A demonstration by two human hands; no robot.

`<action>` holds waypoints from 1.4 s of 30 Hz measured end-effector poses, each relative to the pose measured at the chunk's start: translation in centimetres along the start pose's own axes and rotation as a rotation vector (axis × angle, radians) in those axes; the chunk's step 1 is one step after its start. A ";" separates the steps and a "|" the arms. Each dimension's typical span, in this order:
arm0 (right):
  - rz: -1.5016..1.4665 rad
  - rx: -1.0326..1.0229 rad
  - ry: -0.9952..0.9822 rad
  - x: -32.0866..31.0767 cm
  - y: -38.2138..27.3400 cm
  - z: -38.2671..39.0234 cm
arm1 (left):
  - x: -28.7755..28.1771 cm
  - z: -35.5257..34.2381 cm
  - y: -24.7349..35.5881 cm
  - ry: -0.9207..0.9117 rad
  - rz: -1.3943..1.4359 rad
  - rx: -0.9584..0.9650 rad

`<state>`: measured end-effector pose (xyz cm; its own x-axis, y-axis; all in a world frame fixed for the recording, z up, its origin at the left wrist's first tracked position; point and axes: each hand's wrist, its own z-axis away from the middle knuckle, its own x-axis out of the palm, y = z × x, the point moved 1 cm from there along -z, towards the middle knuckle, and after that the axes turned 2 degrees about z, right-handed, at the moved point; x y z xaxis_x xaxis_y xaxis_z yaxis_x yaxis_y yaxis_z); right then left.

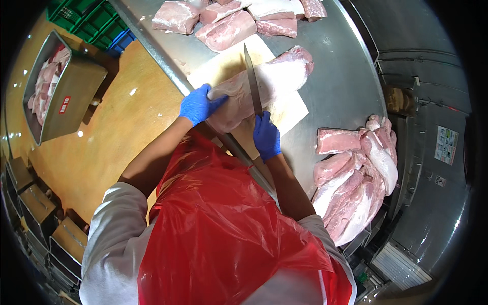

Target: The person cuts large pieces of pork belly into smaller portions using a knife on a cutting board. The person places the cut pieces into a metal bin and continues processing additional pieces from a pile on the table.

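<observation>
Shiny metal table [345, 86] holds a pale cutting board [229, 63] with a big piece of meat [274, 81]. Left hand [197, 105] presses flat on the meat, fingers spread. Right hand [266, 136] is squeezed tight around a long knife [252, 79].

Knife handle [264, 128] hidden inside the right hand [266, 136]; top meat pieces [239, 6] cut off.
</observation>
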<state>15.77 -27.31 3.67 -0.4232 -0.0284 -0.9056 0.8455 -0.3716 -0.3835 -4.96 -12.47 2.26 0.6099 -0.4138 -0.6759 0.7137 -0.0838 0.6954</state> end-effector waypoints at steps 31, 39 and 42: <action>-0.063 -0.278 0.092 -0.4 3.1 -0.8 | 0.9 0.7 0.5 0.276 -0.046 0.159; -0.004 -0.272 0.025 -0.7 2.1 -3.1 | 4.8 3.4 7.3 0.152 -0.446 0.062; 0.037 -0.177 -0.131 -1.6 3.0 -1.5 | 4.9 3.3 7.1 0.139 -0.479 0.050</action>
<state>19.42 -27.02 3.69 -0.4195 -0.1635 -0.8929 0.9004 -0.2002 -0.3864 1.97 -18.11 4.71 0.2598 -0.1941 -0.9460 0.9096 -0.2798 0.3072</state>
